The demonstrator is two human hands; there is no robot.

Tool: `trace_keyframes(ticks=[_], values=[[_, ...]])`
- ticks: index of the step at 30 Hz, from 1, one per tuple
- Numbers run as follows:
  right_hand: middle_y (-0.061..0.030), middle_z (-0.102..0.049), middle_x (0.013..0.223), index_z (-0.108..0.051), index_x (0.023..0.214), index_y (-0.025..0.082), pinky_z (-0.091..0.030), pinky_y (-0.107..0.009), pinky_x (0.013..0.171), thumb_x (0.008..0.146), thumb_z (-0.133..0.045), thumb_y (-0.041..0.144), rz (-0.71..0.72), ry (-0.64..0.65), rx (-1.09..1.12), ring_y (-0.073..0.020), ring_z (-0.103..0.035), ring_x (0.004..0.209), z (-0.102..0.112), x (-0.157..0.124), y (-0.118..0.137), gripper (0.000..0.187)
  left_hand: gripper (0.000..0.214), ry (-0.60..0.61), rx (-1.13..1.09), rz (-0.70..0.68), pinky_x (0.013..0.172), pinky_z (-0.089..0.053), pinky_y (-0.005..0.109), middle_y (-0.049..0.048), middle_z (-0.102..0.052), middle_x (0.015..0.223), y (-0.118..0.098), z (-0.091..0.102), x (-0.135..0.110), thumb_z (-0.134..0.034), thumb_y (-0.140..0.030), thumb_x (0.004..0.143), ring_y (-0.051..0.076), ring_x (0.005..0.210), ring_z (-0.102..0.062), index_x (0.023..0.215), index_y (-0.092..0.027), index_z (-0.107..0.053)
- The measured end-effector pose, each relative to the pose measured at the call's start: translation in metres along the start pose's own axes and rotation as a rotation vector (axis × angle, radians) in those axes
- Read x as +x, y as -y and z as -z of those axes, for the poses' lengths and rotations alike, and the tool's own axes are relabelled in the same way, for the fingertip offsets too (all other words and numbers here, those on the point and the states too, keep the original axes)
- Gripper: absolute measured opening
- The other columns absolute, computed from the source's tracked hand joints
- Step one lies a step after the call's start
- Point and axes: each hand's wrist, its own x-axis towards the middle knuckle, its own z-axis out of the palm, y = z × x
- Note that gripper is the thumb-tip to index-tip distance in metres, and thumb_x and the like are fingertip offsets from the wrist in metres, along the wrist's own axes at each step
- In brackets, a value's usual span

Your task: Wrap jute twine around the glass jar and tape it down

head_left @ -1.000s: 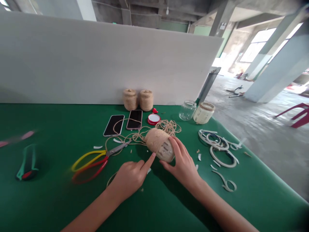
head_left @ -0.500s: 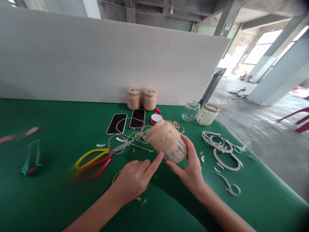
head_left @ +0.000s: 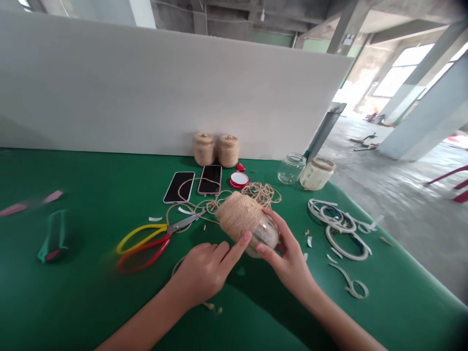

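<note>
My right hand (head_left: 288, 258) grips a glass jar (head_left: 266, 233) by its bare end, fingers and thumb wrapped round it. The jar is tilted, with jute twine (head_left: 237, 214) wound closely around its left part. The index fingertip of my left hand (head_left: 210, 268) presses against the lower edge of the winding. Its other fingers are curled closed, and a strand of twine (head_left: 176, 267) runs in under this hand; the grip inside is hidden. Behind the jar lies a loose tangle of twine (head_left: 261, 194). Scissors (head_left: 168, 230) with yellow and red handles lie open to the left.
Two twine-covered jars (head_left: 216, 150) stand by the white panel (head_left: 175, 92). Two phones (head_left: 209, 179) and a red-rimmed tape roll (head_left: 239, 180) lie before them. At right are a clear jar (head_left: 291, 169), a cream jar (head_left: 317, 174) and curled white strips (head_left: 331, 217). A green cutter (head_left: 53, 239) lies left.
The jar has turned in my right hand and dropped slightly to the lower left, and the right thumb has shifted onto its near side. My left index finger still touches the winding.
</note>
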Motion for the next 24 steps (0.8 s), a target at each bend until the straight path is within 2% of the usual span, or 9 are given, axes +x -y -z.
trace_keyframes(ticks=[3, 6, 13, 17, 19, 24], values=[[-0.0025, -0.051, 0.126, -0.040, 0.129, 0.032, -0.052, -0.029, 0.082, 0.078, -0.061, 0.035, -0.012, 0.077, 0.077, -0.0203, -0.055, 0.105, 0.001, -0.002, 0.003, 0.055, 0.060, -0.071, -0.065, -0.068, 0.044, -0.035, 0.028, -0.0006, -0.051, 0.060, 0.001, 0.004, -0.003, -0.040, -0.008, 0.084, 0.013, 0.049, -0.046, 0.139, -0.001, -0.019], [-0.0031, -0.053, 0.125, -0.043, 0.127, 0.029, -0.051, -0.030, 0.081, 0.076, -0.061, 0.036, -0.021, 0.137, 0.036, -0.0209, -0.057, 0.101, 0.003, -0.002, 0.001, 0.054, 0.060, -0.099, -0.119, -0.107, 0.043, -0.036, 0.029, 0.0009, -0.054, 0.061, -0.002, 0.006, -0.006, -0.043, -0.007, 0.082, 0.014, 0.050, -0.048, 0.137, 0.004, -0.022], [-0.0013, -0.059, 0.116, -0.046, 0.124, 0.028, -0.048, -0.031, 0.084, 0.082, -0.054, 0.034, -0.086, 0.185, -0.178, -0.0198, -0.058, 0.098, 0.007, 0.006, -0.007, 0.044, 0.057, -0.033, -0.288, 0.007, 0.044, -0.042, 0.029, 0.0033, -0.059, 0.065, -0.010, -0.006, -0.008, -0.037, -0.006, 0.084, 0.015, 0.050, -0.051, 0.138, -0.001, -0.022], [-0.0040, -0.062, 0.112, -0.037, 0.131, 0.027, -0.049, -0.036, 0.079, 0.086, -0.046, 0.042, -0.060, 0.227, -0.469, -0.0231, -0.061, 0.094, 0.009, 0.006, -0.001, 0.048, 0.058, -0.018, -0.303, 0.035, 0.045, -0.044, 0.029, 0.0032, -0.060, 0.066, -0.006, -0.011, -0.008, -0.036, -0.006, 0.085, 0.016, 0.051, -0.053, 0.140, -0.003, -0.018], [-0.0072, -0.061, 0.115, -0.033, 0.134, 0.025, -0.048, -0.040, 0.082, 0.086, -0.042, 0.048, -0.017, 0.230, -0.635, -0.0267, -0.060, 0.098, 0.012, 0.006, -0.002, 0.054, 0.058, 0.012, -0.299, 0.050, 0.045, -0.044, 0.029, 0.0029, -0.060, 0.067, -0.005, -0.012, -0.008, -0.036, -0.007, 0.085, 0.016, 0.052, -0.054, 0.140, -0.005, -0.018], [-0.0140, -0.044, 0.134, -0.026, 0.139, 0.019, -0.043, -0.048, 0.091, 0.081, -0.043, 0.062, 0.115, 0.129, -0.863, -0.0324, -0.045, 0.119, 0.022, 0.010, -0.008, 0.074, 0.059, 0.047, -0.223, 0.056, 0.042, -0.042, 0.029, 0.0006, -0.058, 0.065, -0.004, -0.011, -0.003, -0.037, -0.007, 0.084, 0.016, 0.048, -0.051, 0.140, -0.008, -0.019]])
